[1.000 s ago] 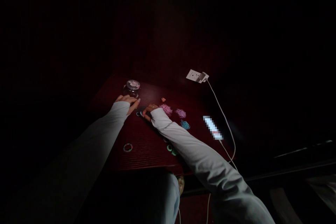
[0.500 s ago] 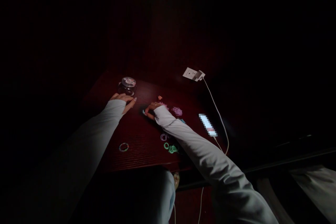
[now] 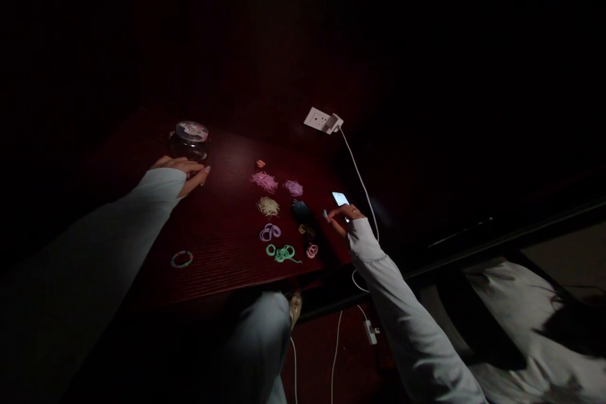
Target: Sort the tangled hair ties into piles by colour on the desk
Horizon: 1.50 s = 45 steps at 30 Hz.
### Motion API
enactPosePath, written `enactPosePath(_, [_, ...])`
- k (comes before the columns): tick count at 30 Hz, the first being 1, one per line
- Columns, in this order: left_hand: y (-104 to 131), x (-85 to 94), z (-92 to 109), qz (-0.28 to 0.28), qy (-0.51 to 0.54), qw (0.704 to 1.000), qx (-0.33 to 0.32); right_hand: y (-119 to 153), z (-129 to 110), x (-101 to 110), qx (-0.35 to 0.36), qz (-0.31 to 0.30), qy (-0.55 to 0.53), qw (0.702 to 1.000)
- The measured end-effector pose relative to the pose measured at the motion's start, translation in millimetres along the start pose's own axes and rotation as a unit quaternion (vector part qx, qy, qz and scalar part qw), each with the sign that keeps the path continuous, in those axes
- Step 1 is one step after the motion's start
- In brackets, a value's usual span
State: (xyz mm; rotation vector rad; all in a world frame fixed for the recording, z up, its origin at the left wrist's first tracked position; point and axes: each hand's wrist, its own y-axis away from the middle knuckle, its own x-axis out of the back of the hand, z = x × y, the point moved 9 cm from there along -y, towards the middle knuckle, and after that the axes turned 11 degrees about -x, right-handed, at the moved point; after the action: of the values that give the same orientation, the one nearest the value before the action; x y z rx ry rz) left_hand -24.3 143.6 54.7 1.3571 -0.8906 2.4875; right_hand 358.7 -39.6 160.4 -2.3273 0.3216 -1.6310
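Note:
On the left of the dark red table, my left hand (image 3: 184, 172) rests right in front of a clear jar with a patterned lid (image 3: 192, 134). Its fingers are curled with the thumb drawn up to them; anything between them is hidden. My right hand (image 3: 344, 214) is over at the lit phone (image 3: 339, 197) and covers part of it. Thumb and fingers are pinched, with a pale bit at their tips too small to name. Between the hands lie piles of rubber bands: pink (image 3: 265, 181), purple (image 3: 294, 187), cream (image 3: 269, 206) and dark blue (image 3: 300, 207).
Lavender loops (image 3: 269, 231), green loops (image 3: 283, 253) and pink loops (image 3: 312, 251) lie toward the table's front edge. A multicoloured ring (image 3: 182, 259) sits at the left front. From the charger in the wall socket (image 3: 318, 120), a white cable (image 3: 355, 167) runs down at right.
My right hand has moved right, from over the rubber band piles to the phone, uncovering the piles. My left hand keeps its place by the jar. The whole view has shifted.

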Motion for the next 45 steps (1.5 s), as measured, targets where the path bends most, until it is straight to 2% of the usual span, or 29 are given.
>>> enactPosePath(3, [0,-3.8,-5,-0.015,0.0,1.0,0.011,22,13,6,-0.016,0.007,-0.001,1.0])
enactPosePath(6, [0,-4.1,-9,-0.023,-0.008,0.999,0.022,45,3,-7,-0.002,-0.019,0.02,1.0])
enactPosePath(8, [1,-4.2,-10,-0.032,-0.008,0.999,0.029,51,-5,-17,0.006,-0.03,0.044,0.999])
enactPosePath(11, [2,-5.7,-12,-0.05,-0.011,0.998,0.025,35,-2,-22,-0.011,-0.018,0.068,0.997])
enactPosePath(14, [2,-8.3,-13,-0.053,-0.023,0.998,0.01,0,13,-28,-0.053,-0.006,0.057,0.997])
enactPosePath(17, [3,-11.0,-16,-0.044,-0.021,0.999,-0.007,-29,22,-41,-0.076,-0.028,0.023,0.996])
enactPosePath(20, [4,-10.1,-21,-0.029,-0.01,1.0,0.009,-36,22,-40,-0.086,-0.002,-0.021,0.996])
enactPosePath(24, [3,-10.8,-21,-0.054,-0.008,0.998,0.029,-16,19,-24,-0.089,0.029,-0.091,0.991])
enactPosePath(26, [1,-10.7,-17,-0.066,-0.016,0.997,0.02,2,18,-13,-0.089,0.041,-0.116,0.988])
enactPosePath(30, [2,-7.0,-14,-0.055,-0.013,0.998,0.022,48,22,4,-0.12,0.079,-0.157,0.977])
enactPosePath(33, [4,-4.2,-12,-0.027,0.012,0.999,0.019,78,32,5,-0.166,0.115,-0.16,0.966])
enactPosePath(35, [6,-3.5,-13,-0.011,0.027,0.999,0.019,85,36,-1,-0.178,0.11,-0.148,0.967])
enactPosePath(37, [7,-4.7,-15,-0.009,0.029,0.999,0.021,77,36,-7,-0.169,0.092,-0.131,0.973])
enactPosePath(39, [7,-7.3,-17,-0.021,0.018,0.999,0.021,53,31,-12,-0.142,0.068,-0.106,0.982])
enactPosePath(41, [7,-10.2,-19,-0.039,0.009,0.999,0.017,16,24,-16,-0.108,0.04,-0.064,0.991])
enactPosePath(45, [4,-14.6,-18,-0.055,0.009,0.998,-0.003,-78,11,-35,-0.072,-0.038,0.084,0.993])
